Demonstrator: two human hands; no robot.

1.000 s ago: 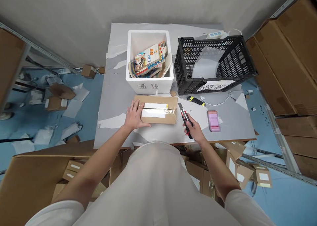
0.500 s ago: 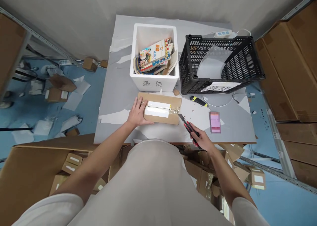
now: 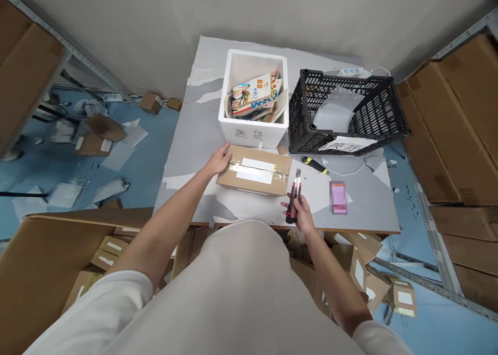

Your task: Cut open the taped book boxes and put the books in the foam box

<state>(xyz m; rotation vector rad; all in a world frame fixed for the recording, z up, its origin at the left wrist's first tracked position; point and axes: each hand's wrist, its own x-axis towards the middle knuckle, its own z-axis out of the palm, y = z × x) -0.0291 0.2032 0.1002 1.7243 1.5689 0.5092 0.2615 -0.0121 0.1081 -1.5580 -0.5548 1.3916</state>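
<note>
A taped cardboard box (image 3: 229,174) with a white label sits on the table in front of me. My left hand (image 3: 220,161) grips its left end, with the fingertips at the far corner. My right hand (image 3: 304,214) holds a red-and-black utility knife (image 3: 293,202), its blade out and pointing away from me, just right of the box. A second, yellow-and-black knife (image 3: 314,164) lies beyond it on the table.
A white foam box (image 3: 254,133) of books stands behind the cardboard box. Right of it is a black plastic crate (image 3: 350,132). A blurred pink item (image 3: 339,197) lies on the table (image 3: 373,209). Cartons (image 3: 459,137) are stacked on the right.
My left hand has gone from lying flat on top of the box to gripping its left end. The knife has come away from the box's right end, blade now pointing forward.
</note>
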